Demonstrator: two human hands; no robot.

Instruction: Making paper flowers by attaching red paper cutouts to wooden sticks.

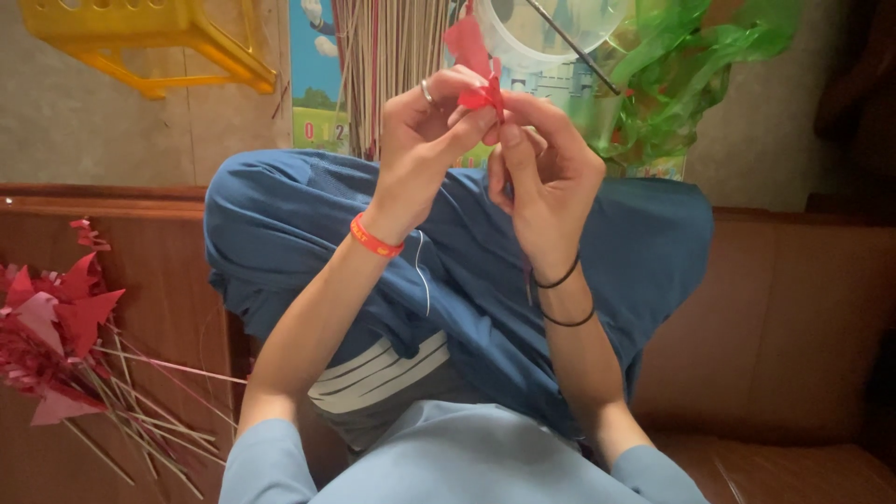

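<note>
Sleeves: pale blue cloth, soft, nearest the lens.
Knees: blue trousers (644,252), below the grip.
Left hand (425,126): fingers pinched shut on the red paper piece (478,70).
Right hand (541,159): thumb and fingers closed on the same piece, from its right.
Risk: thin folded paper may tear or crumple if the pinch tightens.
Left of grip, lower: red paper pinwheels (56,322) on thin sticks.
Beyond grip: green plastic film (691,56), glossy, crinkled.

One head-worn camera looks steeply down, close over the person's raised hands, lap and the floor beyond.
</note>
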